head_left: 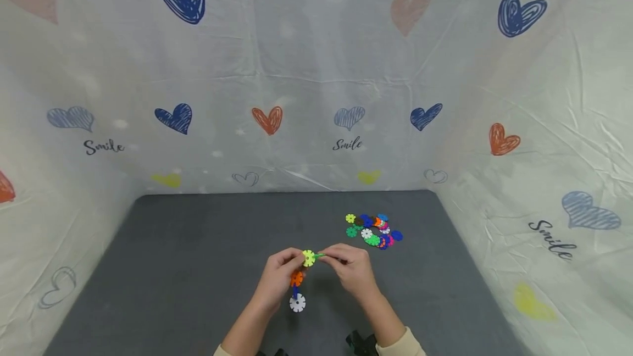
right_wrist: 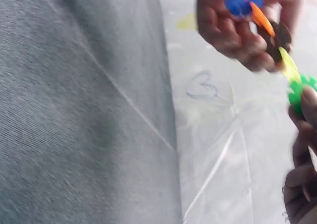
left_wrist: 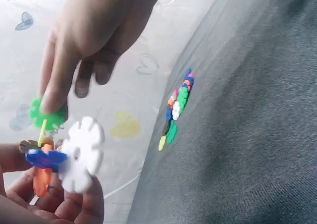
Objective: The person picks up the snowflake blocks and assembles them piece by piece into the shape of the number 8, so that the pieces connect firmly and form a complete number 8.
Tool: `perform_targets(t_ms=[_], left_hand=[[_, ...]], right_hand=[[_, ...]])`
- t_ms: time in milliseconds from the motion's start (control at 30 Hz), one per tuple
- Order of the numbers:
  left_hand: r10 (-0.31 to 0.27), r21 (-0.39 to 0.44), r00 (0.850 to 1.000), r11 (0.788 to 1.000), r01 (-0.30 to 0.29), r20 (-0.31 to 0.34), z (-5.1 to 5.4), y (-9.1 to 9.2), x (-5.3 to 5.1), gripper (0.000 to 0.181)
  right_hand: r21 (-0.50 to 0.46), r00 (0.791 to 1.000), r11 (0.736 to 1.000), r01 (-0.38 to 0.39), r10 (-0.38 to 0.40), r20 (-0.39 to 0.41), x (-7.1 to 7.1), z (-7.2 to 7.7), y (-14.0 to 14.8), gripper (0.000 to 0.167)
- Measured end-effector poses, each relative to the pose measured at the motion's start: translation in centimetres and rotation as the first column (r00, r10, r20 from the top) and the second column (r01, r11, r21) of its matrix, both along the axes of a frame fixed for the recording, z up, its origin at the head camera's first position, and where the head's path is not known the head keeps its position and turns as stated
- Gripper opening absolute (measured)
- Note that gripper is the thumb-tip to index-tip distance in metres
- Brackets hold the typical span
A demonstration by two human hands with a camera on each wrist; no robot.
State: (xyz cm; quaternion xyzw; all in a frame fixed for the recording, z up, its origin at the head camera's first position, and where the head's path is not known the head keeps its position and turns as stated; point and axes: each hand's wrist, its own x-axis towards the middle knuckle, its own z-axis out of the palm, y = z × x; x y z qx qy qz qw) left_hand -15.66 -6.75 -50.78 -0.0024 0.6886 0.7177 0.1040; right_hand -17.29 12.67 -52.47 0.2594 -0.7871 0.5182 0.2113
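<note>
My left hand [head_left: 278,279] grips a chain of linked notched discs: a white disc [head_left: 297,303] hangs lowest, then come a blue disc [left_wrist: 47,158], an orange disc [head_left: 296,278], a brown disc [right_wrist: 279,41] and a yellow disc [head_left: 309,258]. Between thumb and finger, my right hand [head_left: 355,272] pinches a green disc [left_wrist: 44,115], seen edge-on in the head view. The green disc touches the yellow disc's edge; whether it is fully slotted in, I cannot tell. Both hands are above the grey table.
A loose group of coloured discs [head_left: 372,240] lies on the grey table [head_left: 198,268], beyond and to the right of my hands. A pale curtain [head_left: 296,59] printed with hearts surrounds the table's back and sides. Dark objects [head_left: 361,343] show at the bottom edge near the right sleeve.
</note>
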Motion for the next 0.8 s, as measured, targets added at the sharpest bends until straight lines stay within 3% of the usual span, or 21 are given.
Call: perform_targets(t_ms=[100,200,333,433,533,667,800], left_hand=[[0.026,-0.002,1.0,1.0,-0.026,0.0,0.1,0.1,0.1,0.026],[0.026,-0.018,1.0,0.999,-0.026,0.003,0.2,0.1,0.1,0.027],[-0.042,-0.054,0.999,0.998,0.043,0.015,0.2,-0.2,-0.2,0.029],[-0.068,-0.076,0.997,0.995,0.069,0.02,0.1,-0.4,-0.6,0.03],[0.002,-0.123,1.0,0.992,-0.001,0.011,0.0,-0.9,-0.7,0.03],[0.1,-0.144,0.995,0.985,-0.096,0.021,0.0,-1.6,-0.8,0.029],[0.114,-0.126,0.992,0.986,-0.107,0.049,-0.3,-1.9,-0.8,0.029]], right_hand=[[-0.001,0.997,1.0,-0.027,0.027,-0.074,0.0,-0.2,-0.4,0.015],[-0.011,0.995,0.999,-0.043,0.042,-0.09,0.0,-0.4,-0.4,0.017],[0.003,0.997,0.999,-0.039,0.039,-0.071,0.0,-0.4,0.0,0.015],[0.058,0.999,0.997,-0.051,0.052,-0.014,-0.3,-0.2,0.6,0.022],[0.104,0.995,0.994,-0.036,0.026,0.101,-0.7,-0.3,1.5,0.034],[0.122,0.958,0.987,0.106,-0.134,0.252,-1.5,-0.8,3.1,0.031],[0.182,0.889,0.941,0.285,-0.33,0.317,-2.6,-1.7,5.0,0.025]])
